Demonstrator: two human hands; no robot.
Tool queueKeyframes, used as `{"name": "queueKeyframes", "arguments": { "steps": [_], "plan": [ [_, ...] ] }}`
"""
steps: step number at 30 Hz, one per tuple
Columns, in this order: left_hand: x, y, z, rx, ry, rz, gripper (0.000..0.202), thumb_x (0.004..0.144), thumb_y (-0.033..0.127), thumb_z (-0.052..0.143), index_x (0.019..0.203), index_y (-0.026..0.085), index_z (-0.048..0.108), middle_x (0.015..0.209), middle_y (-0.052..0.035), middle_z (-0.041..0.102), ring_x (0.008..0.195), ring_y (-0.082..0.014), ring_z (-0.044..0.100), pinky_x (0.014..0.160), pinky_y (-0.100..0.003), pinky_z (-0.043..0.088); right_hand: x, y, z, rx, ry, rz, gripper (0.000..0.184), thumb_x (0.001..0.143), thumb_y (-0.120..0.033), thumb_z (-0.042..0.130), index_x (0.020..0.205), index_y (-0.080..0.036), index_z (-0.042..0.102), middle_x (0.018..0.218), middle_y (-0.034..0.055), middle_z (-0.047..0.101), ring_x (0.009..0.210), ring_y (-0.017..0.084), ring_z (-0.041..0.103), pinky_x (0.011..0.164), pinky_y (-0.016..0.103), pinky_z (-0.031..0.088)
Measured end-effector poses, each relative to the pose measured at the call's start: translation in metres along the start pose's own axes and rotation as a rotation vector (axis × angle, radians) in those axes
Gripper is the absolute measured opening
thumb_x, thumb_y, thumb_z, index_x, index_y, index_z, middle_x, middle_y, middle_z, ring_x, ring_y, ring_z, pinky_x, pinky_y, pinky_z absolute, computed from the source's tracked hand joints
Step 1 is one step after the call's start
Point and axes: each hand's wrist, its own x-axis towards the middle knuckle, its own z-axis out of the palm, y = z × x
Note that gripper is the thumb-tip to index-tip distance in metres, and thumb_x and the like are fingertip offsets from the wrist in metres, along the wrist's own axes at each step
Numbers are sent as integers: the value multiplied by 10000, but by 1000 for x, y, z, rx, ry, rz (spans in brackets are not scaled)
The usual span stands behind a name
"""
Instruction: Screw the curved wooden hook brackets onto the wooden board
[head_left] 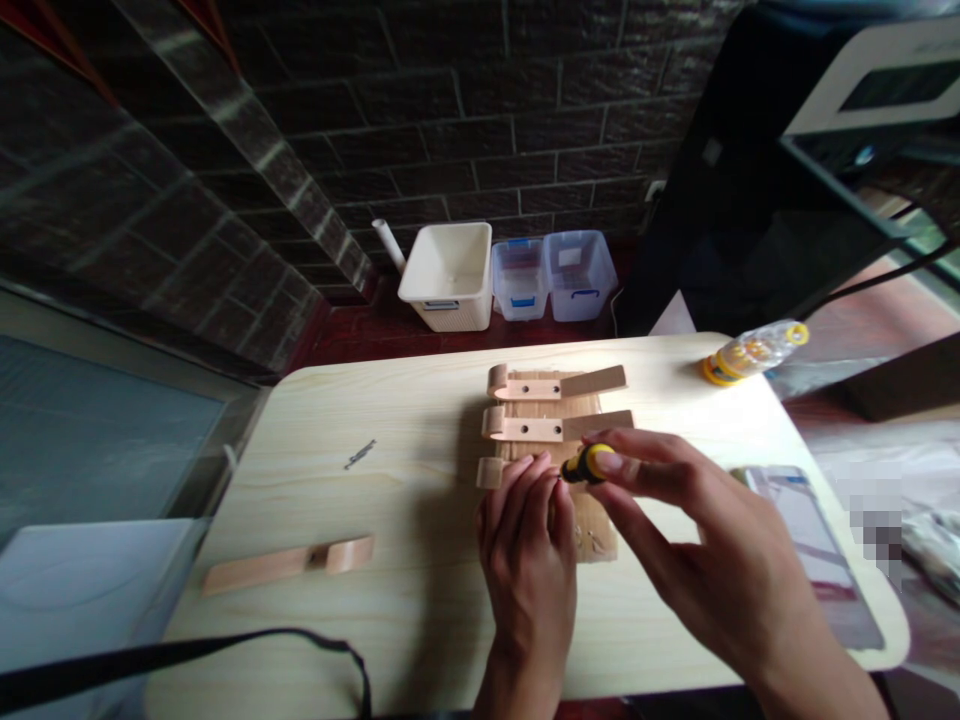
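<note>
My right hand (705, 520) grips a stubby screwdriver (589, 463) with a yellow and black handle, its tip pointing left beside my left fingers. With fingers together, my left hand (529, 565) holds a wooden hook (490, 472) down against a brown wooden board (600, 540); most of that hook is covered by my hands. Farther back on the board lie two like pieces, a far hook (536, 388) and a middle hook (536, 430), each with two dark holes or screw heads. Whether the screwdriver's tip sits in a screw is too small to tell.
On the pale table (420, 400) lie a small group of screws (361, 455) and a loose wooden hook (285, 566) at left. A flat, glossy device (814, 550) lies at right, with a clear-and-yellow bottle (739, 358) behind. Plastic bins (450, 310) stand beyond the table.
</note>
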Motion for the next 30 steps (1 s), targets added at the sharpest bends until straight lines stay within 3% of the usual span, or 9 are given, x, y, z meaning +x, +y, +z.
{"name": "queueKeyframes", "arguments": {
  "steps": [4, 11, 22, 30],
  "plan": [
    [0, 0, 0, -6, -2, -5, 98, 1062, 151, 631, 1101, 173, 718, 1143, -99, 828, 1158, -251, 760, 1028, -405, 541, 0, 1, 1, -12, 22, 3, 165, 1035, -137, 681, 1177, -221, 680, 1204, 54, 782, 1091, 111, 806, 932, 121, 622],
    [-1, -2, 1, -34, -7, -11, 113, 1044, 166, 674, 1147, 170, 721, 1182, -87, 828, 1173, -244, 747, 1035, -401, 540, -4, 8, 4, 69, 82, 49, 271, 1007, -141, 721, 1249, -227, 637, 1261, 66, 775, 1203, 134, 779, 1008, 160, 622],
    [-5, 0, -1, -24, -31, -24, 243, 1016, 166, 677, 1255, 146, 708, 1210, -97, 815, 1244, -267, 713, 1097, -418, 506, -3, 7, 6, 25, 98, 38, 217, 1019, -133, 696, 1201, -228, 627, 1177, 49, 812, 1069, 126, 828, 882, 123, 648],
    [-4, -3, 0, -54, -56, -41, 195, 1028, 161, 660, 1211, 174, 723, 1248, -88, 813, 1251, -263, 719, 1109, -436, 523, -4, 6, 5, -45, 95, 10, 169, 1045, -165, 670, 1204, -213, 638, 1162, 62, 820, 1029, 125, 837, 856, 108, 639]
  ]
}}
